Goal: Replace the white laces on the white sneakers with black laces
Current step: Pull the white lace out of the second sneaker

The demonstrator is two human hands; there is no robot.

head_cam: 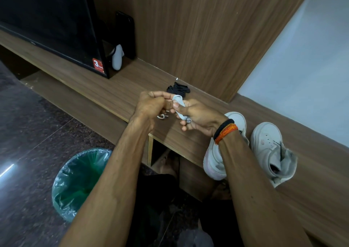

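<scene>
Both forearms reach in; right hand [196, 117] grips bundled white laces [180, 106], left hand [151, 104] pinches their end; black laces [178, 88] lie half-hidden just beyond.

the white laces [180, 107] are bunched into a greyish-white wad at the centre of the frame, with a thin loose end dangling just left of it. the black laces [178, 89] lie in a small dark heap on the wooden ledge just above that wad, near the panel behind. the two white sneakers [268, 144] sit side by side at the right of the frame (toes pointing up-frame), the right-hand one unlaced with its tongue flopped open, the left-hand one partly hidden.
</scene>
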